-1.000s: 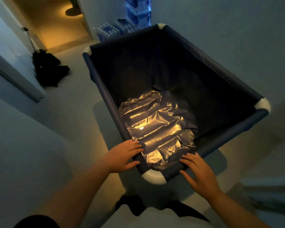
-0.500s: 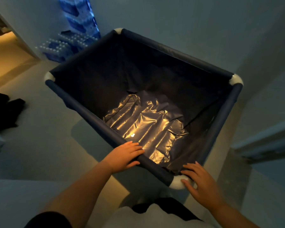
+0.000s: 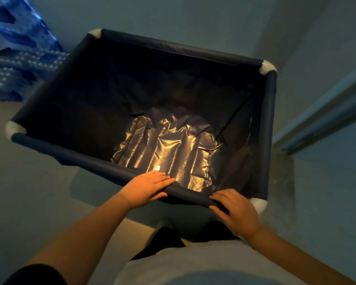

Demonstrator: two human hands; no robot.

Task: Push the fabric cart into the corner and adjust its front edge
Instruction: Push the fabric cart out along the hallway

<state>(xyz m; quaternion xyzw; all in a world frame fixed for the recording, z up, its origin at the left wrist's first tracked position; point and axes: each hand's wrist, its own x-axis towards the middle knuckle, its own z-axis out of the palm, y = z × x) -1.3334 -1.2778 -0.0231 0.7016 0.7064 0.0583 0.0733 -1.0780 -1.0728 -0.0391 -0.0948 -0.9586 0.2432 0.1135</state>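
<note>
A dark blue fabric cart (image 3: 74, 155) with padded tube rims and white corner pieces fills the middle of the head view. It is empty, and its shiny wrinkled lining (image 3: 167, 147) catches warm light. My left hand (image 3: 147, 188) grips the near rim, fingers over the top and thumb under it. My right hand (image 3: 234, 208) grips the same rim close to the near right white corner (image 3: 259, 203). The cart's far side runs along the back wall.
Stacked packs of water bottles (image 3: 14, 64) in blue wrap stand at the left against the wall. A wall and door frame (image 3: 325, 112) run along the right side of the cart. Grey carpet (image 3: 29, 192) lies open to the left.
The cart has swung and rolled toward the wall corner. My right hand has shifted from the white corner piece onto the near rim. My left hand has kept its hold.
</note>
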